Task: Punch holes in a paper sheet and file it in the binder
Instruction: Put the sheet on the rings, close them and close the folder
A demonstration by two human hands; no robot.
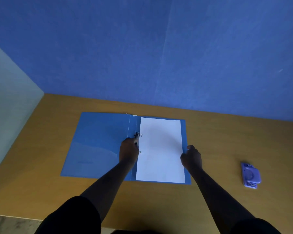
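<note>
Both arms stretched forward over a wooden surface (41,166). Left hand (128,152) curled down onto the metal ring clip (137,137) at the spine of an open blue binder (95,146), fingers apparently gripping the clip's lever, though the exact hold is hidden beneath the hand. Right hand (191,157) pinching the right edge of the binder's cover beside a white paper sheet (161,149). Sheet lying flat on the binder's right half, left margin threaded over two rings. Purple hole punch (250,175) well apart to the right, near the surface's front. Blue wall (159,48) behind.
</note>
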